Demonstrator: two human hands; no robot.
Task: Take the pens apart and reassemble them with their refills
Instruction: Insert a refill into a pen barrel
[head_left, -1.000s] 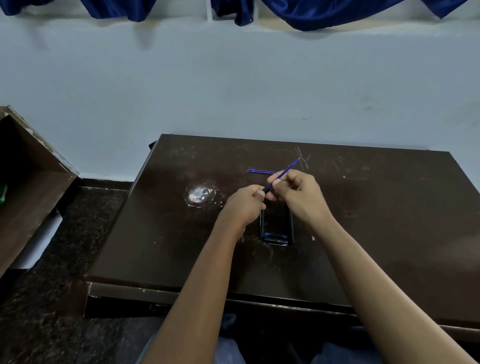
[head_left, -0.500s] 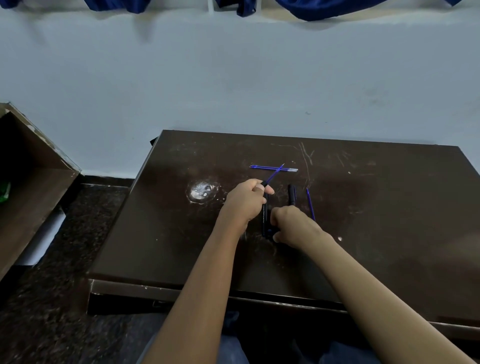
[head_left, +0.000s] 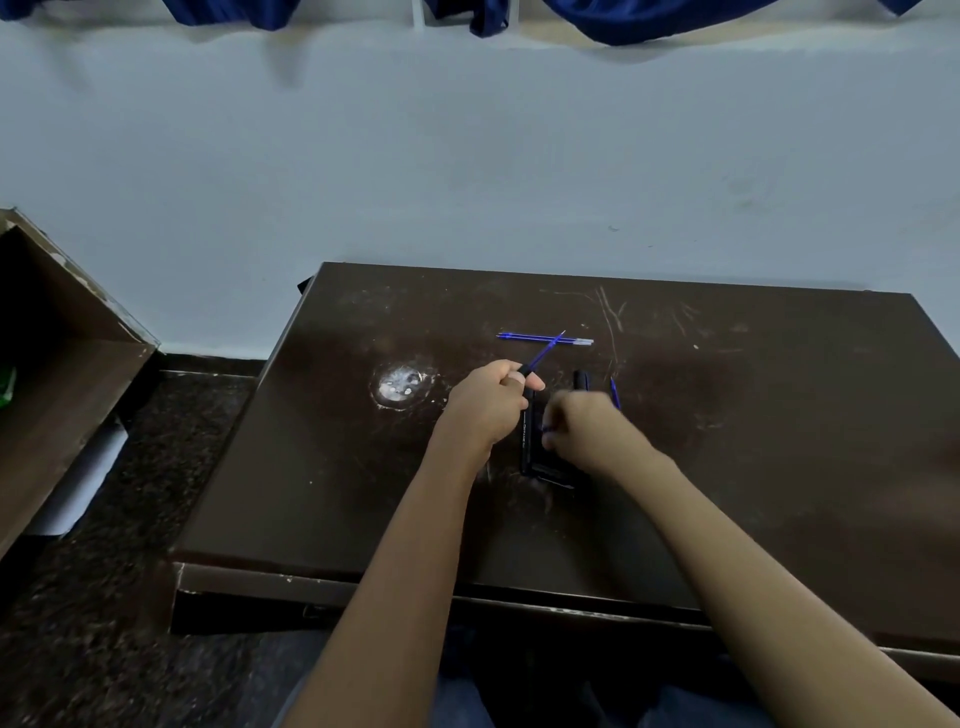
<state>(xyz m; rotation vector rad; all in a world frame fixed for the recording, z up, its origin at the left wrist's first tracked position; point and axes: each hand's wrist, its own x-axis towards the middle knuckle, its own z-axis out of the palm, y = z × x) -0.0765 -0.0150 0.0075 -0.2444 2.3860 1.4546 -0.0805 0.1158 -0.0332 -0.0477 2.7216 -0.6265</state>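
Note:
My left hand (head_left: 491, 408) is closed around a black pen barrel with a thin blue refill (head_left: 545, 351) sticking out up and to the right. My right hand (head_left: 589, 434) is blurred, its fingers curled over black pen barrels (head_left: 527, 441) lying on the dark table (head_left: 753, 467). A blue speck shows at its fingertips, and I cannot tell whether it grips anything. Another black barrel end (head_left: 579, 379) and a blue refill (head_left: 615, 392) stick out behind that hand. Two loose blue refills (head_left: 524, 338) lie side by side farther back.
A round whitish worn patch (head_left: 400, 387) marks the table left of my left hand. An open brown cardboard box (head_left: 62, 374) stands on the dark floor at the left. A pale wall runs behind the table, with blue cloth (head_left: 623, 15) hanging at its top.
My right hand let go of the refill held in my left hand, dropped to the pen barrels on the table, and has now shifted slightly up and right. My left hand stayed in place.

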